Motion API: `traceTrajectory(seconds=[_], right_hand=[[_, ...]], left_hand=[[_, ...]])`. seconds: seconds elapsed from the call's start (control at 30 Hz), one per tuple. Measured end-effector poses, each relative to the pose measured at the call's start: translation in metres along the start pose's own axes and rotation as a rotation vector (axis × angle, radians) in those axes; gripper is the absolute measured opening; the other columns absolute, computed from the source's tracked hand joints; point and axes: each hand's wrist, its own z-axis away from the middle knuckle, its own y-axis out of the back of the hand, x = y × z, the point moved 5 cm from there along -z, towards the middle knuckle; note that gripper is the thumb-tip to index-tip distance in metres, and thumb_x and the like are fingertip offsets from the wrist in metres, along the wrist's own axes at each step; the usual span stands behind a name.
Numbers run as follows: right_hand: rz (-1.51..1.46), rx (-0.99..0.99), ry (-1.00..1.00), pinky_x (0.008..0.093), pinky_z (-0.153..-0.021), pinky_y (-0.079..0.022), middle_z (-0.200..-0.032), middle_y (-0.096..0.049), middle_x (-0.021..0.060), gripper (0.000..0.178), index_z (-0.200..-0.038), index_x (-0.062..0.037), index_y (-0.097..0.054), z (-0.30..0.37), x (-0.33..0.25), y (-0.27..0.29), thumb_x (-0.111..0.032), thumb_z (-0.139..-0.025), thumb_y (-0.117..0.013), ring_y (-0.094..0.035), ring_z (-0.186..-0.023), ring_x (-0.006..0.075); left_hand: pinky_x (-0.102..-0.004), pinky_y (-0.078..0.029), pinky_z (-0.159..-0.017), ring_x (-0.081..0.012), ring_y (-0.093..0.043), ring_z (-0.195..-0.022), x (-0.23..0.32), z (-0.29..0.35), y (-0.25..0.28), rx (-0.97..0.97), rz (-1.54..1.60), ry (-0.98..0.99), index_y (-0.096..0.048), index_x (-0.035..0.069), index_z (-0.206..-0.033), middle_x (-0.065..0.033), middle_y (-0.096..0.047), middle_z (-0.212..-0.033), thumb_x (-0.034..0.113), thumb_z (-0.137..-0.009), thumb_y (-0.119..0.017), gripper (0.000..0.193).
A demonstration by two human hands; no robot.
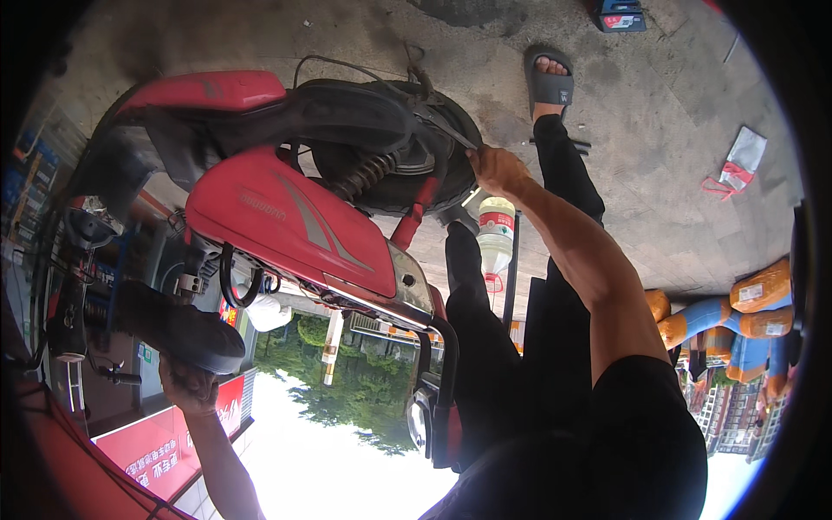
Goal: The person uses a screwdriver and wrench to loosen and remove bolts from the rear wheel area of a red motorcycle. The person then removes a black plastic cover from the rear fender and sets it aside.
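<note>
A red electric scooter (286, 208) fills the left and middle of the picture, its rear wheel (455, 117) and coil spring (364, 176) showing beside the red side panel. My right hand (501, 170) is closed at the rim of that wheel, on the end of a dark metal bar (452, 132) that lies across the tyre. At lower left my left hand (189, 386) grips the end of the black seat (182, 334); some of its fingers are hidden against the seat. A clear plastic bottle (497, 227) with a red and white label is just beyond my right wrist.
My foot in a dark slide sandal (551, 85) rests on the stained pavement (676, 113). A grey and red packet (738, 162) lies to the right, and a blue box (620, 17) at the far edge. Orange and blue wrapped bundles (763, 299) are stacked at the right.
</note>
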Motion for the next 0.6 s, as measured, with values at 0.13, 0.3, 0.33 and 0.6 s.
traceTrajectory(seconds=[0.13,0.3,0.33,0.6], right_hand=[[-0.108,-0.07,-0.207,0.0551,-0.09,-0.047,-0.1,-0.067,0.0284,0.053,-0.109,-0.0013,-0.059,0.011,-0.001,0.018,-0.048,-0.099,-0.035,-0.062,-0.1,0.0474],[-0.157,-0.087,-0.314,0.0536,-0.097,-0.043,-0.11,-0.064,0.0304,0.06,-0.117,-0.0021,-0.059,0.023,-0.024,0.035,-0.051,-0.098,-0.031,-0.059,-0.109,0.0478],[-0.168,-0.102,-0.324,0.0531,-0.098,-0.043,-0.112,-0.063,0.0309,0.061,-0.119,-0.0024,-0.059,0.025,-0.027,0.033,-0.052,-0.098,-0.029,-0.058,-0.111,0.0477],[-0.244,-0.06,-0.334,0.0505,-0.104,-0.038,-0.119,-0.059,0.0336,0.068,-0.12,0.0058,-0.057,0.028,-0.048,0.018,-0.05,-0.098,-0.025,-0.054,-0.117,0.0475]], left_hand=[[-0.0193,-0.026,-0.026,-0.0084,-0.027,-0.029,-0.004,-0.003,-0.008,-0.066,0.04,0.036,-0.057,0.002,-0.108,-0.0018,-0.038,-0.046,0.035,-0.103,-0.04,0.037],[-0.0196,-0.024,-0.027,-0.008,-0.025,-0.029,-0.008,-0.001,-0.01,0.124,0.006,0.033,-0.058,0.004,-0.102,0.0002,-0.032,-0.045,0.035,-0.103,-0.039,0.035],[-0.0195,-0.023,-0.027,-0.0073,-0.024,-0.028,-0.008,-0.001,-0.013,0.109,-0.004,0.028,-0.058,0.005,-0.1,0.0017,-0.028,-0.044,0.035,-0.104,-0.039,0.035],[-0.0202,-0.023,-0.027,-0.0079,-0.021,-0.027,-0.011,-0.006,-0.01,0.104,0.011,0.076,-0.055,0.009,-0.081,0.0013,-0.027,-0.043,0.037,-0.103,-0.04,0.039]])
